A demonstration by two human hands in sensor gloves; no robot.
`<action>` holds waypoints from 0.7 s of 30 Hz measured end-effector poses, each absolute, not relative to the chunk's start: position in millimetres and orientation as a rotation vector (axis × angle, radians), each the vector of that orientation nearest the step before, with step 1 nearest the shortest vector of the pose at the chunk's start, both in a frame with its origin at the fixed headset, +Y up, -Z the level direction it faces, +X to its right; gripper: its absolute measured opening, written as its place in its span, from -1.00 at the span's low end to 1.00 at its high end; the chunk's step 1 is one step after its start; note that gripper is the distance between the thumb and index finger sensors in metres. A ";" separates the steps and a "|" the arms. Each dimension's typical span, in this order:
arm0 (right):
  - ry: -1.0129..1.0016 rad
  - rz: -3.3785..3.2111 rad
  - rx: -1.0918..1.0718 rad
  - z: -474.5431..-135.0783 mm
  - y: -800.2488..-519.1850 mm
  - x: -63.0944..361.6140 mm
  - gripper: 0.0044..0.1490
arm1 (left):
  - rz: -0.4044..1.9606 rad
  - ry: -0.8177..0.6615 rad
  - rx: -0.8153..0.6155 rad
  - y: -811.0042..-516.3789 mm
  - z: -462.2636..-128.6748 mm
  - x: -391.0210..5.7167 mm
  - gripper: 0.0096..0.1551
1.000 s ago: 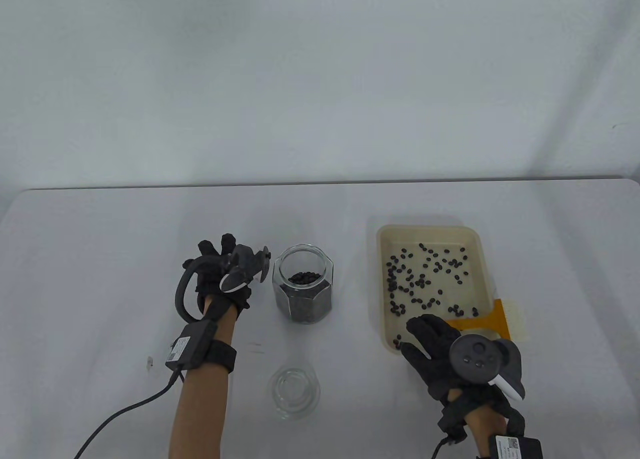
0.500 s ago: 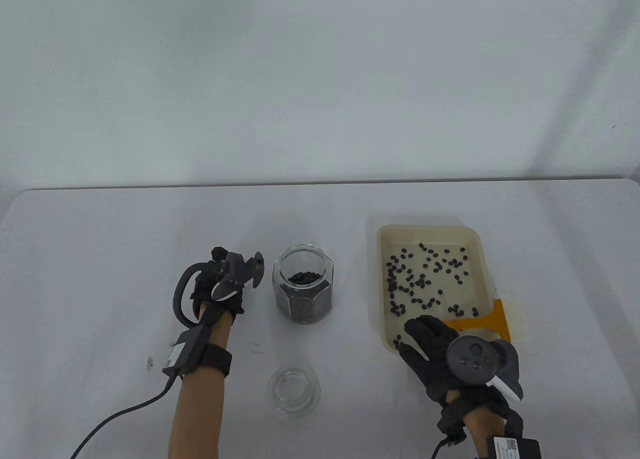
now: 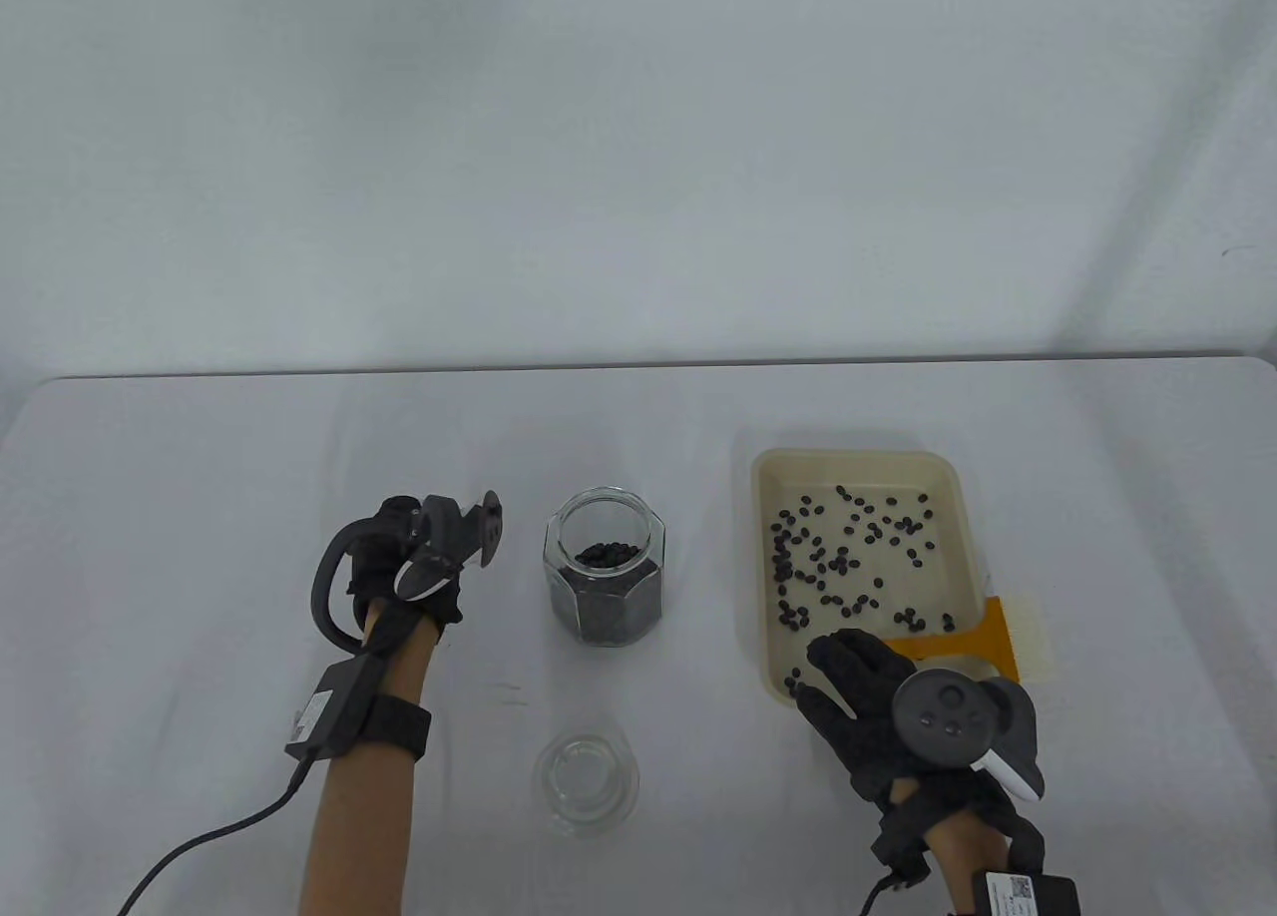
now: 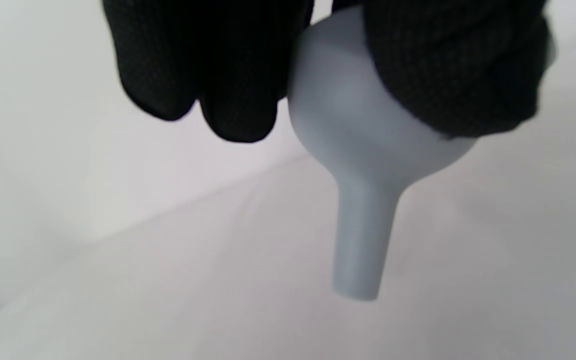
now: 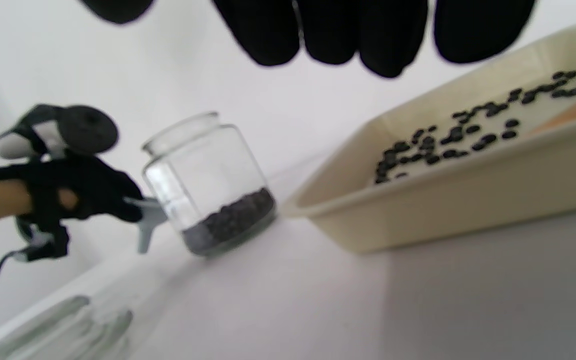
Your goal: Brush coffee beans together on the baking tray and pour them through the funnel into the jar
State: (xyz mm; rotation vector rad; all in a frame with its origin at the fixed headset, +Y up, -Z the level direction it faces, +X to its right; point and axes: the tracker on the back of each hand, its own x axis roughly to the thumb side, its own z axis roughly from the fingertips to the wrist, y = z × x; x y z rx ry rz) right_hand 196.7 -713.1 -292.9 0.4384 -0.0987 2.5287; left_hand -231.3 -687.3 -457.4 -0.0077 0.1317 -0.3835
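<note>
Left of the jar (image 3: 605, 579), left hand (image 3: 404, 572) grip clenched round funnel (image 4: 363, 165) bowl, spout below fingers (image 4: 238, 85); right hand (image 3: 878, 716) grip released, by tray (image 3: 763, 647).

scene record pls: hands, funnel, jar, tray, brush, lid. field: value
left hand: grips funnel, spout down, left of jar
right hand: fingers straight, over tray's near edge, holds nothing
jar: open, upright, some beans inside
tray: beans scattered
brush: at tray's near right corner, untouched
lid: on table, near side of jar
</note>
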 end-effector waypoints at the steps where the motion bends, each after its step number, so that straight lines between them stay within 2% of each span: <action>1: -0.098 2.529 0.438 -292.8 -713.1 196.6 -0.14 | -0.334 0.138 0.009 -679.2 -453.9 -235.0 -0.46; 7: -0.089 2.533 0.435 -292.2 -712.9 196.6 -0.14 | -0.064 0.107 0.152 -626.3 -423.5 -247.4 -0.47; 12: -0.085 2.534 0.425 -291.4 -712.7 197.4 -0.14 | 0.083 0.028 0.256 -588.5 -393.9 -240.9 -0.47; 17: -0.079 2.540 0.417 -290.8 -712.7 197.5 -0.14 | 0.151 -0.081 0.310 -563.7 -367.5 -217.2 -0.47; 21: -0.073 2.544 0.412 -290.5 -712.8 197.5 -0.14 | 0.116 -0.158 0.318 -558.5 -353.4 -189.1 -0.47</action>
